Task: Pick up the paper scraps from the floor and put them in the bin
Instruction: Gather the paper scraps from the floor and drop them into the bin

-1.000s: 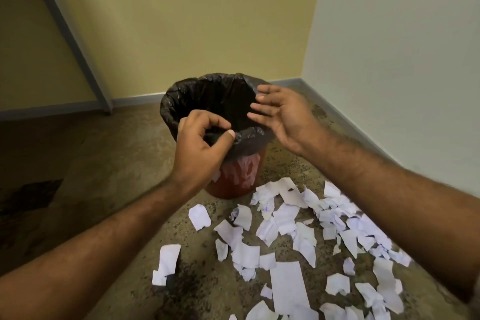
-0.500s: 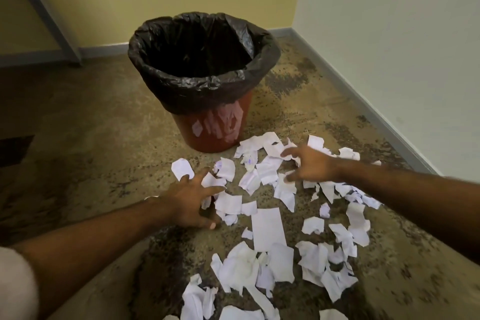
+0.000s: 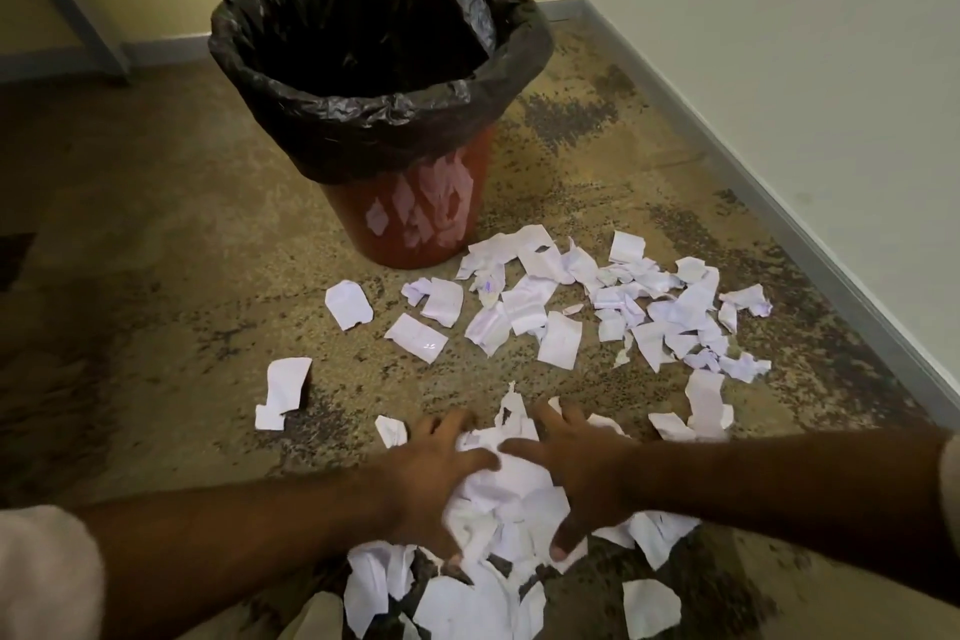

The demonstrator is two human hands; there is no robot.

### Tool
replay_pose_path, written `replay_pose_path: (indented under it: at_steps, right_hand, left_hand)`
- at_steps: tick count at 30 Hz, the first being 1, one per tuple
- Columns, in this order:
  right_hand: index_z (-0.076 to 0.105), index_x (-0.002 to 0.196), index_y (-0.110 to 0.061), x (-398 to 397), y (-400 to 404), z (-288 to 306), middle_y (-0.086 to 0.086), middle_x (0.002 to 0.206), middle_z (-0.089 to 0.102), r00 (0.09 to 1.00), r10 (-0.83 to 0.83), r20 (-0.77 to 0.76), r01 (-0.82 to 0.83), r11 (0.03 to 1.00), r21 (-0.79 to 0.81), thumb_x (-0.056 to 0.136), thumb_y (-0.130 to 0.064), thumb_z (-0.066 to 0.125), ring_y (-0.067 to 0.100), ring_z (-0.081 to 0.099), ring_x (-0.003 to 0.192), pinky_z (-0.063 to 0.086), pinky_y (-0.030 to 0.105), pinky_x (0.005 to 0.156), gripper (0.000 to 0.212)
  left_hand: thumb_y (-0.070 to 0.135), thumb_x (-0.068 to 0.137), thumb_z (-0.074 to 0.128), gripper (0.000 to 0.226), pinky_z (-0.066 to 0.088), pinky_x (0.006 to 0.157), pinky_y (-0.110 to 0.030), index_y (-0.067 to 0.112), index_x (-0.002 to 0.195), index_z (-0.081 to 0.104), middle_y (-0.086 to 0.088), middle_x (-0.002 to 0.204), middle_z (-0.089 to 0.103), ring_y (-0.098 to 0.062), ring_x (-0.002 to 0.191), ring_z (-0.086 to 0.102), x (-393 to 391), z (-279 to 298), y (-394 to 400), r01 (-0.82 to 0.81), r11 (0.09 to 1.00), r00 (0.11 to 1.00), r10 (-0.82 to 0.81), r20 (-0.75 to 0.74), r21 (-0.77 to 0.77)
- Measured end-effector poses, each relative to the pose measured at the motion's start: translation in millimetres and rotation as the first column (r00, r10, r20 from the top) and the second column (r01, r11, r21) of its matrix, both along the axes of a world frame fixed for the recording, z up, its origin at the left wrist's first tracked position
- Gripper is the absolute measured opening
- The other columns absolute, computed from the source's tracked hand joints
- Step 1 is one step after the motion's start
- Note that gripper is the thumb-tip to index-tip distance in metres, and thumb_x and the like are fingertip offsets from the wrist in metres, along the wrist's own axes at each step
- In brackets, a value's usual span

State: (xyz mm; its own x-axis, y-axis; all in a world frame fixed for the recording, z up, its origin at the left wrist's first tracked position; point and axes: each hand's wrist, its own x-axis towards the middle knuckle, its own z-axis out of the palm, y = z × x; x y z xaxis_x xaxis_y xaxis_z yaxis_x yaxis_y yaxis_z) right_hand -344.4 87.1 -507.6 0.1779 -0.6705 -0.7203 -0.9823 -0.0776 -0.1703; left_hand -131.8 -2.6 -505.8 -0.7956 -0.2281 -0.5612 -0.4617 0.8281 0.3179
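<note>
A red bin (image 3: 415, 224) lined with a black bag (image 3: 374, 68) stands upright on the floor ahead of me. White paper scraps (image 3: 582, 307) lie scattered in front of it and to its right. Close to me, my left hand (image 3: 431, 478) and my right hand (image 3: 582, 473) press in from both sides on a bunched pile of scraps (image 3: 506, 494) on the floor, fingers curled around it. More scraps (image 3: 457, 598) lie below my hands.
A pale wall with a grey skirting board (image 3: 779, 203) runs along the right. A yellow wall is behind the bin, with a grey slanted post (image 3: 67, 0) at the left. The floor (image 3: 171, 276) is mottled brown concrete.
My hands came down from the bin's rim to the floor, then drew back toward me and together, gathering scraps into a pile between them. The view tilted down and closer.
</note>
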Motion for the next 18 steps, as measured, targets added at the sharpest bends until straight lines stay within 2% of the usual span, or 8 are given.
replay_pose_path:
  at_steps: [2, 4, 6, 8, 11, 13, 15, 18]
  right_hand:
    - [0.01, 0.146, -0.045, 9, 6, -4, 0.014, 0.162, -0.007, 1.0, -0.015, 0.014, 0.016, 0.997, -0.071, 0.068, -0.051, 0.081, 0.048, 0.003, 0.146, 0.027, 0.065, 0.109, 0.105]
    - [0.025, 0.143, -0.039, 13, 9, -3, 0.017, 0.162, -0.001, 0.999, -0.031, 0.04, 0.035, 0.996, -0.084, 0.075, -0.038, 0.079, 0.048, 0.01, 0.146, 0.029, 0.059, 0.111, 0.087]
    - [0.041, 0.135, -0.031, 13, 7, 1, 0.017, 0.157, 0.014, 0.993, -0.072, 0.094, 0.081, 0.991, -0.103, 0.081, -0.028, 0.075, 0.043, 0.029, 0.14, 0.04, 0.052, 0.108, 0.064]
    - [0.053, 0.126, -0.022, 12, 3, 5, 0.012, 0.142, 0.032, 0.982, -0.116, 0.149, 0.14, 0.977, -0.159, 0.085, -0.02, 0.071, 0.033, 0.049, 0.121, 0.051, 0.042, 0.096, 0.045]
    - [0.063, 0.115, -0.012, 10, -9, 12, 0.008, 0.123, 0.049, 0.946, -0.222, 0.236, 0.267, 0.947, -0.178, 0.086, -0.01, 0.067, 0.022, 0.054, 0.103, 0.049, 0.028, 0.08, 0.03]
    - [0.066, 0.107, -0.008, 7, -20, 19, 0.006, 0.112, 0.059, 0.898, -0.306, 0.316, 0.37, 0.914, -0.165, 0.085, -0.007, 0.067, 0.017, 0.055, 0.097, 0.047, 0.023, 0.075, 0.022]
    - [0.068, 0.097, -0.009, 3, -34, 28, 0.0, 0.098, 0.061, 0.831, -0.382, 0.404, 0.468, 0.873, -0.137, 0.083, -0.008, 0.07, 0.015, 0.057, 0.091, 0.047, 0.021, 0.071, 0.015]
    - [0.068, 0.087, -0.01, -1, -55, 50, 0.0, 0.086, 0.062, 0.683, -0.451, 0.574, 0.594, 0.801, -0.077, 0.078, -0.006, 0.076, 0.013, 0.057, 0.079, 0.047, 0.025, 0.069, 0.013]
  left_hand:
    - [0.04, 0.074, 0.079, 0.071, 0.043, 0.106, -0.044, 0.034, 0.135, 0.042, -0.008, 0.15, 0.021, -0.033, 0.135, 0.031, 4, -4, 6, -0.047, 0.999, 0.993, 0.048, -0.108, 0.015]
    - [0.034, 0.081, 0.074, 0.047, 0.048, 0.092, -0.037, 0.021, 0.123, 0.055, -0.011, 0.128, 0.036, -0.031, 0.115, 0.048, 6, -7, 7, -0.102, 0.989, 0.969, 0.122, -0.216, 0.103]
    - [0.027, 0.082, 0.075, 0.039, 0.047, 0.086, -0.036, 0.01, 0.114, 0.062, -0.011, 0.117, 0.043, -0.031, 0.104, 0.053, 6, -7, 4, -0.181, 0.965, 0.943, 0.226, -0.246, 0.192]
    - [0.021, 0.079, 0.078, 0.035, 0.045, 0.083, -0.027, 0.007, 0.109, 0.067, -0.009, 0.112, 0.048, -0.025, 0.101, 0.054, 4, -7, -2, -0.266, 0.933, 0.908, 0.327, -0.263, 0.241]
    - [0.014, 0.074, 0.081, 0.029, 0.038, 0.072, -0.019, 0.007, 0.1, 0.072, -0.007, 0.102, 0.061, -0.015, 0.091, 0.056, 1, 0, -13, -0.32, 0.908, 0.871, 0.394, -0.293, 0.27]
    - [0.019, 0.071, 0.086, 0.025, 0.041, 0.068, -0.015, 0.012, 0.092, 0.074, 0.004, 0.089, 0.068, -0.005, 0.078, 0.06, -1, 7, -22, -0.353, 0.876, 0.829, 0.456, -0.324, 0.329]
    - [0.019, 0.07, 0.087, 0.027, 0.045, 0.067, -0.008, 0.017, 0.093, 0.074, 0.014, 0.086, 0.069, 0.005, 0.075, 0.062, -3, 18, -33, -0.424, 0.814, 0.767, 0.556, -0.319, 0.397]
    - [0.006, 0.071, 0.083, 0.027, 0.049, 0.066, -0.012, 0.023, 0.088, 0.072, 0.014, 0.083, 0.073, 0.006, 0.072, 0.064, -5, 35, -51, -0.54, 0.689, 0.642, 0.709, -0.292, 0.483]
